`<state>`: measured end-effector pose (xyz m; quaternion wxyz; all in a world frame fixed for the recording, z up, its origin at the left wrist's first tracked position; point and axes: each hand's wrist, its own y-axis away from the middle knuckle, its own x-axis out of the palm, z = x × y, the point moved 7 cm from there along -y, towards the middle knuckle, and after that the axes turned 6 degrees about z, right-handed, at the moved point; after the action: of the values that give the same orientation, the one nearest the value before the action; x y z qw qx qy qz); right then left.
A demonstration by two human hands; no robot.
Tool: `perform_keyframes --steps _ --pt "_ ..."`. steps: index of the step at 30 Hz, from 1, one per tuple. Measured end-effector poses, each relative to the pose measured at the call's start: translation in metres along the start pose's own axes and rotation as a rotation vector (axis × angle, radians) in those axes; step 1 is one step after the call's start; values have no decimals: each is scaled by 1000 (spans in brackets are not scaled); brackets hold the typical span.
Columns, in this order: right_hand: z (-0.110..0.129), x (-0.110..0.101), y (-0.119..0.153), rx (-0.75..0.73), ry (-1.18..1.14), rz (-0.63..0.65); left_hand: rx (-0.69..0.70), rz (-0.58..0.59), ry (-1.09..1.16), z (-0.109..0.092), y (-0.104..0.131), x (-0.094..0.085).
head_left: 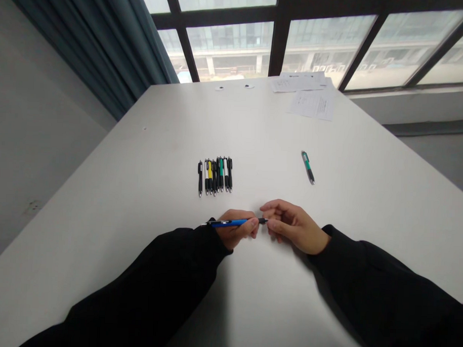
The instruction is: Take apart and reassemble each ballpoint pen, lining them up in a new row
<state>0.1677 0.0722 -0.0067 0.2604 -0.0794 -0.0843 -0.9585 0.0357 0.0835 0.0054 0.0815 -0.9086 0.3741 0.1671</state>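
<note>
My left hand (237, 229) is closed around a blue pen (230, 223) with a black grip, held nearly level above the table. The pen's tip points right, toward my right hand (292, 227). That hand is loosely curved, its thumb and fingers apart, with the thumb right beside the pen tip; whether they touch I cannot tell. Beyond my left hand lies a row of several pens (221, 174), black, white, yellow and green, side by side with tips toward me. One black pen (200, 178) sits slightly apart at the row's left end.
A green pen (308, 167) with a black grip lies alone at the right, slanted. Printed papers (313, 103) are at the far edge of the white table (160, 140), near two small white items (219, 88). Windows stand behind, and a blue-grey curtain (118, 43) hangs at the left.
</note>
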Motion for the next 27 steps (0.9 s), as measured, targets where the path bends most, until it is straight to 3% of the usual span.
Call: perform_keyframes --steps 4,13,18,27 --pt "-5 -1 0 40 90 18 -18 -19 32 2 0 -1" --pt "0 -2 -1 -15 23 -20 -103 -52 206 9 1 -4" --pt "-6 -5 -2 31 112 7 -93 -40 176 13 2 -4" --pt "-1 -5 -2 -44 19 -35 -64 -21 152 6 0 -5"
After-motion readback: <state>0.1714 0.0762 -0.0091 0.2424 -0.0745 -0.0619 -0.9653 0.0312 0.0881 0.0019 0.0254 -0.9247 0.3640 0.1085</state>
